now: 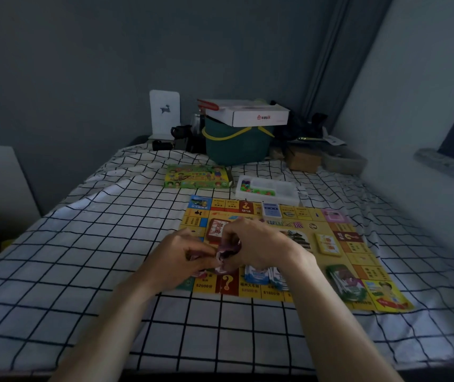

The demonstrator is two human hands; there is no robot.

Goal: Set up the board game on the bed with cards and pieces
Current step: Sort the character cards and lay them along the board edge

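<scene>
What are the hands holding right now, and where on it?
Both hands pinch a small pinkish card stack between their fingers, by its opposite ends.

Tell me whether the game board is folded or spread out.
Spread out. The game board lies flat on the checked bedsheet, with card stacks on it.

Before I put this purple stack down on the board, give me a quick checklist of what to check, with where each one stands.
1. Board lies flat on the bed: ok.
2. Both hands, left and right, grip the purple stack: ok.
3. Red deck already sits on the board: ok.
4. Free spot beside the blue stack: cannot tell, hands hide it.
5. Tray of pieces within reach behind the board: ok.
</scene>
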